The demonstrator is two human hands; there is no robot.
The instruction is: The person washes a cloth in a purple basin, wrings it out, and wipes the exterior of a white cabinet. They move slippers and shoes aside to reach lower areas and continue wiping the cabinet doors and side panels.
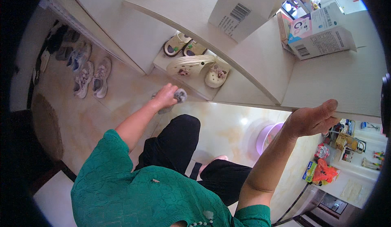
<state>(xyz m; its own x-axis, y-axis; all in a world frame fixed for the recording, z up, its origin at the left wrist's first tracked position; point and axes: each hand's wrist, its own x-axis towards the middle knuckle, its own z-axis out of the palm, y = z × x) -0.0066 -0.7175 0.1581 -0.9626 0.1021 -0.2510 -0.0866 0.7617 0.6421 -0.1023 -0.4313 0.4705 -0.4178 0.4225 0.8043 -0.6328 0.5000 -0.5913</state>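
Note:
My left hand [166, 96] is closed around a bunched grey cloth [180, 96], low over the tiled floor in front of the cabinet's bottom shelf. On that shelf [210, 96] stand cream clogs [217, 75] with pink charms and a second pair of clogs [175, 45] with dark insoles and green charms. My right hand [314, 120] grips the edge of a white cabinet shelf [342, 83], thumb on top and fingers below. Above, a white carton [241, 13] and an opened printed carton [320, 40] rest on the white shelving.
Sneakers [91, 78] and other shoes stand on the floor at left, near a round brown mat [47, 126]. A purple tub [265, 138] is on the floor below my right forearm. Farther right are a red plastic bag [325, 171] and a wicker basket [348, 143].

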